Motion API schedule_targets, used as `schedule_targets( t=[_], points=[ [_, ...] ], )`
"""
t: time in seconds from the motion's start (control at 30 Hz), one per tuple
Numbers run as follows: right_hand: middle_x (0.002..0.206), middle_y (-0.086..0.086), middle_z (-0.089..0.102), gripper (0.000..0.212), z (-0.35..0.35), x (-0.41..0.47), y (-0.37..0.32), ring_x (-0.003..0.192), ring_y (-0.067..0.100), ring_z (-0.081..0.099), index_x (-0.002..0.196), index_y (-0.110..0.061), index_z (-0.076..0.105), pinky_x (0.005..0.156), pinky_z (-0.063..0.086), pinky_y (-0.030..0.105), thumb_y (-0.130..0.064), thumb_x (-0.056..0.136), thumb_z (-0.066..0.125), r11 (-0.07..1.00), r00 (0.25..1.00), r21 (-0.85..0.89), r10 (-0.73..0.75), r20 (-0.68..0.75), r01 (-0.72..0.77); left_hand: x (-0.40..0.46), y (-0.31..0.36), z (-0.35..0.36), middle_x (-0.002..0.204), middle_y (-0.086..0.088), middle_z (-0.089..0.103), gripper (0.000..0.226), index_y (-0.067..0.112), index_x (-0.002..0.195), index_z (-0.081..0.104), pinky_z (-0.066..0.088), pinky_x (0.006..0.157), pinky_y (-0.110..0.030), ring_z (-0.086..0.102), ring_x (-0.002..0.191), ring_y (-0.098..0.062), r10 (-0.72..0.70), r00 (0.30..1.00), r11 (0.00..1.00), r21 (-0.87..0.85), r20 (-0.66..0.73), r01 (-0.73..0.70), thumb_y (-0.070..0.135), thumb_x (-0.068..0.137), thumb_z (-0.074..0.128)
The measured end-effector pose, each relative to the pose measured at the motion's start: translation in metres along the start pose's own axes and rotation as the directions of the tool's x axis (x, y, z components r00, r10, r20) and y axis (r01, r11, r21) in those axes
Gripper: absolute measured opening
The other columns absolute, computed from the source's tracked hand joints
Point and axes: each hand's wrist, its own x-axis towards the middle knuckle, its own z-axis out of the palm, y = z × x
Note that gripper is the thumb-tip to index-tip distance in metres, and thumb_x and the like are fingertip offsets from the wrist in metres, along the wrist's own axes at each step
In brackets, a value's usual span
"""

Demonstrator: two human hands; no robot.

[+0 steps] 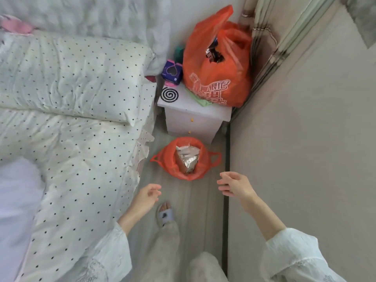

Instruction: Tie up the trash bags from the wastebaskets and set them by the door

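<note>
An orange trash bag [171, 159] lines a wastebasket on the floor in front of the nightstand. Its mouth is open, its two loop handles stick out left and right, and silver foil wrappers [188, 157] lie inside. My left hand [147, 195] hovers below and left of the bag, fingers relaxed, holding nothing. My right hand [234, 185] hovers below and right of it, fingers loosely spread, also holding nothing. Neither hand touches the bag.
A white nightstand [195, 121] carries a large orange shopping bag [217, 78], a purple box [172, 72] and a black mosquito coil [169, 94]. The polka-dot bed [71, 129] fills the left. A wall [305, 129] bounds the narrow floor strip on the right. My slippered foot [165, 214] stands below the bag.
</note>
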Motion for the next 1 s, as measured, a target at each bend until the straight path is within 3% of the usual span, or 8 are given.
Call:
schedule_targets(
  t=[0.2,0.3,0.4,0.53,0.63,0.73,0.9,1.0],
  points=[
    [0.097,0.012,0.062,0.020,-0.002,0.130,-0.001,0.082,0.022,0.057,0.110,-0.008,0.056,0.068,0.048,0.024,-0.018,0.094,0.048,0.995,0.992,-0.016,0.101,-0.070,-0.102,0.125,0.000,0.006,0.113,-0.018,0.062,0.027,0.006,0.113,0.056,0.042,0.090,-0.036,0.055,0.089,-0.023,-0.115,0.993,0.992,0.061,0.018,0.114,0.002,0.091,0.041],
    [0.101,0.014,0.059,0.027,0.005,0.207,0.017,0.093,0.026,0.056,0.117,-0.001,0.054,0.082,0.050,0.035,-0.014,0.095,0.046,0.985,0.982,-0.015,0.168,-0.083,-0.170,0.191,-0.018,0.026,0.117,-0.018,0.060,0.030,0.000,0.119,0.052,0.043,0.095,-0.035,0.056,0.102,-0.028,-0.170,0.985,0.985,0.039,0.011,0.169,0.001,0.092,0.040],
    [0.112,0.024,0.058,0.031,0.010,0.292,0.047,0.112,0.038,0.055,0.123,0.004,0.049,0.097,0.044,0.045,-0.008,0.095,0.043,0.970,0.960,-0.015,0.238,-0.147,-0.243,0.261,-0.043,0.048,0.098,-0.011,0.062,0.029,-0.002,0.119,0.053,0.046,0.086,-0.029,0.057,0.092,-0.025,-0.211,0.976,0.977,-0.029,-0.046,0.210,0.004,0.093,0.042],
    [0.126,0.029,0.054,0.027,0.017,0.392,0.105,0.108,0.039,0.056,0.117,0.000,0.054,0.088,0.048,0.045,-0.013,0.094,0.048,0.947,0.934,-0.032,0.308,-0.182,-0.319,0.346,-0.092,0.077,0.074,0.003,0.047,0.020,0.018,0.081,0.054,0.041,0.066,-0.027,0.047,0.076,-0.015,-0.353,0.928,0.914,-0.255,-0.119,0.315,0.010,0.094,0.041],
    [0.138,0.019,0.046,0.055,0.021,0.445,0.147,0.121,0.033,0.049,0.142,-0.004,0.028,0.100,0.045,0.047,-0.025,0.095,0.048,0.940,0.911,-0.022,0.326,-0.251,-0.342,0.399,-0.137,0.095,0.076,0.002,0.045,0.014,0.018,0.090,0.049,0.039,0.065,-0.026,0.043,0.071,-0.009,-0.473,0.870,0.822,-0.424,-0.137,0.380,0.011,0.095,0.037],
    [0.143,0.010,0.040,0.069,0.021,0.489,0.179,0.111,0.019,0.047,0.147,-0.010,0.015,0.101,0.044,0.044,-0.034,0.092,0.050,0.940,0.903,0.167,0.335,-0.268,-0.299,0.446,-0.168,0.106,0.079,0.002,0.046,0.015,0.020,0.102,0.046,0.040,0.067,-0.026,0.043,0.072,-0.008,-0.458,0.875,0.814,-0.468,-0.155,0.344,0.014,0.094,0.034],
    [0.143,0.000,0.039,0.075,0.018,0.533,0.196,0.115,0.012,0.042,0.147,-0.014,0.017,0.092,0.034,0.032,-0.046,0.089,0.051,0.939,0.916,0.235,0.310,-0.254,-0.252,0.502,-0.168,0.100,0.073,0.012,0.053,0.021,0.028,0.077,0.056,0.038,0.064,-0.021,0.045,0.066,-0.002,-0.359,0.919,0.767,-0.613,-0.165,0.190,0.022,0.090,0.041],
    [0.120,-0.004,0.057,0.053,0.017,0.544,0.193,0.101,0.008,0.053,0.132,-0.013,0.043,0.085,0.037,0.026,-0.042,0.089,0.053,0.942,0.936,0.215,0.299,-0.187,-0.258,0.514,-0.158,0.092,0.058,0.015,0.058,0.022,0.027,0.071,0.054,0.034,0.057,-0.018,0.044,0.058,0.000,-0.366,0.906,0.721,-0.680,-0.214,0.130,0.026,0.091,0.045]
  ],
)
